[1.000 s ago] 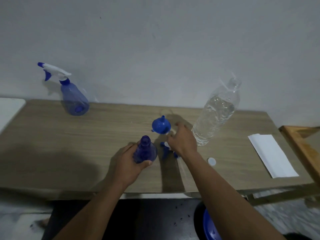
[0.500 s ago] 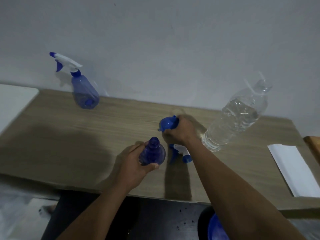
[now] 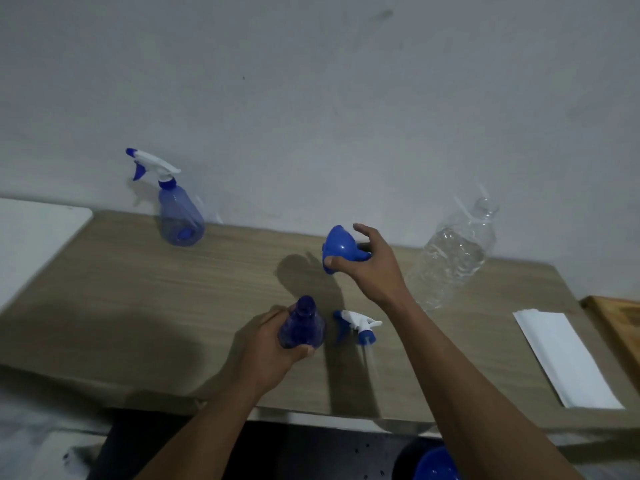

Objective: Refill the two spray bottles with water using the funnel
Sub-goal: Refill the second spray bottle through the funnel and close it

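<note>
**Blue funnel held above the surface, no water poured yet**

Wood-grain surface (image 3: 138, 306) runs along a pale wall and carries everything for the job. The task looks to be at an early stage. One bottle is opened, the funnel is in hand, and nothing has been filled as far as can be seen.

The largest container is a clear plastic water bottle (image 3: 453, 258), standing toward the right rear. Water fills most of its height. Its mouth appears uncapped, though that part is blurred.

At the left rear, close to the wall, stands a translucent blue spray bottle (image 3: 180, 216) with its white and blue trigger head screwed on. It looks nearly empty, but the level is hard to read. It has not been opened.

Near the front edge, the left hand (image 3: 270, 348) grips the second spray bottle (image 3: 301, 323), its fingers wrapped round the dark blue body. The bottle stands upright on the surface with its neck bare and open. No water shows inside.

The right hand (image 3: 374, 268) holds the funnel (image 3: 337, 247) in the air, beyond the open bottle and slightly to its right. Thumb and fingers pinch its narrow end, with the forefinger lifted free. The funnel is tipped on its side and is not seated in the neck.

The removed trigger head (image 3: 358, 325) lies on the surface just to the right of the open bottle.

What appears to be left: seat the funnel, pour, screw the head back on, then do the same for the rear bottle.
</note>
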Demonstrator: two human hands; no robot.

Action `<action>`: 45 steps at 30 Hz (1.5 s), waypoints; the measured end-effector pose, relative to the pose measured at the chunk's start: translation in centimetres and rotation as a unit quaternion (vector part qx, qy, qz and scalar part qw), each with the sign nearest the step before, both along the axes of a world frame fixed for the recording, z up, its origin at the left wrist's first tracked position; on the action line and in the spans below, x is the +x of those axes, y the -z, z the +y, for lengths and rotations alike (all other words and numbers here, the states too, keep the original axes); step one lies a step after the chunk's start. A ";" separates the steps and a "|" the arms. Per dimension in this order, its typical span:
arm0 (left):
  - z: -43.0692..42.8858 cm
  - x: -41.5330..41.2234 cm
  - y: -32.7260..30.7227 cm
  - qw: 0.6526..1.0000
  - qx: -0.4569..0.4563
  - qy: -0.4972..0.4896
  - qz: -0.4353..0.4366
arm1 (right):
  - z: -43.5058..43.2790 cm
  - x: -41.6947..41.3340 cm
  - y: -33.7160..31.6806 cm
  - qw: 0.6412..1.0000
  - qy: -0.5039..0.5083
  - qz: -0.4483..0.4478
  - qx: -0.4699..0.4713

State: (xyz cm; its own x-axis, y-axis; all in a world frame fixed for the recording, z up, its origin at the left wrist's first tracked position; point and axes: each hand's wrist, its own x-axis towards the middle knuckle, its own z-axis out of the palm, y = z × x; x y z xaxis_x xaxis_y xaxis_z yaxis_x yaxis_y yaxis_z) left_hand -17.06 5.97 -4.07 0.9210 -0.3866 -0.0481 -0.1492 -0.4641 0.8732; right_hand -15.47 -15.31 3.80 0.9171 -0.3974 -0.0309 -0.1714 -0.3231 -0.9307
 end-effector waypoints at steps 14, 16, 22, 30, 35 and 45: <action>0.1 0.1 -0.5 0.999 0.052 -0.005 -0.003 | 4.3 -4.3 -1.0 0.984 -0.061 -0.063 0.152; 0.1 0.1 -0.5 0.998 0.065 -0.004 0.001 | 4.9 -4.3 -0.1 0.987 -0.058 -0.069 0.134; 0.1 0.3 0.0 0.998 0.051 -0.009 0.021 | 5.5 -4.0 1.7 0.988 -0.042 -0.085 0.125; 0.2 0.3 0.3 0.999 0.040 -0.007 0.036 | 5.1 -4.9 3.8 0.993 -0.065 -0.062 0.072; 0.1 0.2 0.5 0.998 0.052 -0.009 0.032 | 4.8 -5.6 3.9 0.994 -0.099 -0.041 0.032; -0.1 -0.7 -0.4 0.997 0.070 -0.004 0.025 | 5.0 -6.7 1.3 0.996 -0.093 0.004 -0.005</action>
State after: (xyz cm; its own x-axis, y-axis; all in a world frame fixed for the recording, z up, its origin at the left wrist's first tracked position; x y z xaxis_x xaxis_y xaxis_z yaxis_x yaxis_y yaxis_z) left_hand -17.76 5.84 -3.69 0.9189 -0.3662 -0.1471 -0.1033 -0.5829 0.8059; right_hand -22.16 -10.36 2.52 0.9747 -0.2205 -0.0357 -0.1150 -0.3586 -0.9264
